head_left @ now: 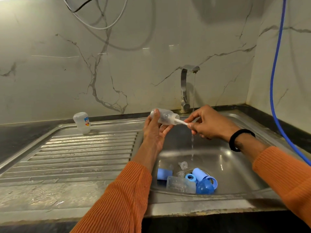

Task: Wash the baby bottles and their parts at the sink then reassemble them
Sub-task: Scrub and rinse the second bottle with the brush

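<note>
Left hand: the left hand (pixel 154 132) holds a clear bottle (pixel 164 116) on its side above the sink basin (pixel 235 165), thumb laid over the closed end, fingers cupped beneath, mouth turned toward the right.
Right hand: the right hand (pixel 208 122) pinches the white handle of a brush (pixel 180 122) between thumb and fingertips; the brush head sits inside the bottle's mouth.
Wrist: a black band (pixel 239 139) circles the right wrist; both forearms wear ribbed orange sleeves (pixel 121 199).
Tap: the metal tap (pixel 186 88) stands at the back rim of the sink, and a thin stream of water (pixel 193 98) falls from it, passing just beside the right hand's fingers and down into the basin.
Basin floor: a second clear bottle (pixel 180 184) lies on its side near the drain, with a blue sleeve (pixel 164 174) to its left, a blue screw ring (pixel 191 177) and a blue cylinder (pixel 199 174) behind it, and a blue dome cap (pixel 205 188) at its right end.
Teats: two or three clear pieces (pixel 183 165) lie by the drain, probably silicone teats, though they are too faint to be sure.
Drainboard: a clear bottle with a printed label (pixel 82 122) stands at the back of the ribbed drainboard (pixel 80 152), well apart from the hands.
Surface: a dark surface (pixel 25 132) borders the sink under a marbled wall.
Hose: a blue hose (pixel 276 64) hangs down the right side.
</note>
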The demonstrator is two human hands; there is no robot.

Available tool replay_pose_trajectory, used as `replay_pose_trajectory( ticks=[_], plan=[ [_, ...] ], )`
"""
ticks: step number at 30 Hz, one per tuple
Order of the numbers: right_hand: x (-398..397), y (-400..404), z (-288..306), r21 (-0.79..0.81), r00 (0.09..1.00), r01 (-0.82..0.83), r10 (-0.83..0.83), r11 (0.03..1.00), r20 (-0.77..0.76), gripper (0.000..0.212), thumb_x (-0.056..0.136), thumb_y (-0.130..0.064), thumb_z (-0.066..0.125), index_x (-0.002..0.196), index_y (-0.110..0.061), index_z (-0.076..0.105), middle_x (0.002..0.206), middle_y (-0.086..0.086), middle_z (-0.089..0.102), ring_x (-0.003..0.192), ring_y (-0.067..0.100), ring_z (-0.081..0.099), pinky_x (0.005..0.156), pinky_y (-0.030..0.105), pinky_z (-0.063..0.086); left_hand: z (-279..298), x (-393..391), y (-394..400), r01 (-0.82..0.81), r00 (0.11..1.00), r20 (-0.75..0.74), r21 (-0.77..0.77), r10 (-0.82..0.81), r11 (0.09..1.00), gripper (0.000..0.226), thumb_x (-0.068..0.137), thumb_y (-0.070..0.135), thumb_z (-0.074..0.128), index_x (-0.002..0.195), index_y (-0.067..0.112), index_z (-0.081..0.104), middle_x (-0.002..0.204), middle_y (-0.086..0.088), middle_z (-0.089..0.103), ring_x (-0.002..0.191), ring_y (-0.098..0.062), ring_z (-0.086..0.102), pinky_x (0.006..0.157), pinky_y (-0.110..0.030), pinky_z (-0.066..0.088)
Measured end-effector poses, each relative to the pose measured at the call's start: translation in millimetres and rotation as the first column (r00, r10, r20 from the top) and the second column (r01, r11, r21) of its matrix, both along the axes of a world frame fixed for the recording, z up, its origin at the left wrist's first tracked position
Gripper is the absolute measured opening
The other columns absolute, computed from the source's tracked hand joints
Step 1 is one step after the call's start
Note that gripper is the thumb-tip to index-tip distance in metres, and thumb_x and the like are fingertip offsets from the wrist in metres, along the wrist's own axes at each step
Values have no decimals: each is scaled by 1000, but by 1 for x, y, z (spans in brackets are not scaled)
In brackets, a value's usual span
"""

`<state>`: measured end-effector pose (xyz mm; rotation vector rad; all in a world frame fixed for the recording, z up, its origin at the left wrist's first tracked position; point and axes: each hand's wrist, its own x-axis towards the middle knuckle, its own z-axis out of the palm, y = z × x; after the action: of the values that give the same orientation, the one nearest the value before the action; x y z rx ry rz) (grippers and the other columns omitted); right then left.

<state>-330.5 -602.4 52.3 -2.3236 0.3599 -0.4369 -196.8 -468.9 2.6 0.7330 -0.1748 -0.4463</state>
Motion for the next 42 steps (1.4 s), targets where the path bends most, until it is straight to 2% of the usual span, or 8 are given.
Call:
replay_pose_trajectory(
  ticks=[7, 13, 17, 20, 23, 32, 37, 42],
  plan=[
    [-5, -1, -15, 154, 983, -114, 89, 981, 161, 21, 99, -14, 68, 119, -18, 74, 78, 8, 76, 53, 14, 56, 50, 26, 48, 6, 3, 9, 51, 998, 26, -54, -50, 997, 48, 93, 28, 75, 134, 13, 54, 132, -26, 61, 111, -41, 70, 81, -48, 63],
    [-14, -12, -7, 217, 972, -235, 234, 947, 32, 24, 98, -14, 68, 121, -19, 74, 85, 12, 77, 58, 16, 55, 50, 25, 45, 3, 8, 14, -6, 999, 45, 17, 5, 1000, 46, 92, 28, 74, 133, 15, 55, 137, -23, 56, 118, -42, 64, 80, -50, 63],
    [-13, -26, 2, -151, 986, -166, 160, 975, -52, 25, 98, -18, 70, 121, -25, 75, 79, -1, 77, 58, 3, 61, 60, 25, 53, 5, 5, 11, -126, 988, 108, 148, 111, 981, 52, 89, 26, 78, 136, 20, 55, 134, -17, 54, 116, -39, 64, 72, -46, 64],
    [-11, -21, -3, -539, 998, 3, 32, 842, 56, 28, 99, -26, 67, 126, -32, 72, 96, -8, 78, 86, 4, 69, 85, 37, 59, 8, 5, 6, -248, 969, 55, 179, 242, 952, 61, 84, 26, 82, 138, 19, 53, 132, -17, 56, 110, -39, 67, 69, -44, 65],
    [-6, -13, -10, -719, 979, 125, 33, 683, 202, 33, 104, -29, 57, 136, -32, 66, 112, 1, 76, 96, 26, 71, 80, 44, 58, 13, 7, 6, -267, 962, -31, 123, 273, 956, 49, 86, 29, 81, 126, 13, 57, 121, -17, 62, 102, -37, 71, 74, -46, 65],
    [-7, -12, -26, -454, 899, 2, 197, 891, 390, 28, 94, -18, 75, 121, -21, 77, 99, -7, 79, 86, -9, 67, 72, 2, 45, 22, 11, 22, -152, 970, -188, 29, 155, 988, 39, 88, 27, 80, 119, 11, 61, 125, -30, 55, 102, -42, 67, 64, -43, 64],
    [-8, -10, -17, -558, 922, -74, 270, 826, 277, 33, 94, -17, 75, 126, -17, 73, 84, -8, 76, 69, -12, 60, 62, 4, 44, 23, 15, 27, -265, 962, -25, 134, 271, 955, 40, 89, 34, 77, 123, 20, 61, 125, -17, 61, 105, -36, 68, 70, -44, 65],
    [-6, -16, -16, -660, 961, -6, 188, 752, 205, 35, 100, -22, 66, 135, -20, 67, 107, 4, 78, 71, -3, 61, 69, 15, 48, 26, 10, 23, -374, 917, 213, 170, 337, 912, 45, 92, 28, 75, 131, 24, 55, 116, -3, 58, 109, -29, 65, 78, -50, 64]
  ],
)
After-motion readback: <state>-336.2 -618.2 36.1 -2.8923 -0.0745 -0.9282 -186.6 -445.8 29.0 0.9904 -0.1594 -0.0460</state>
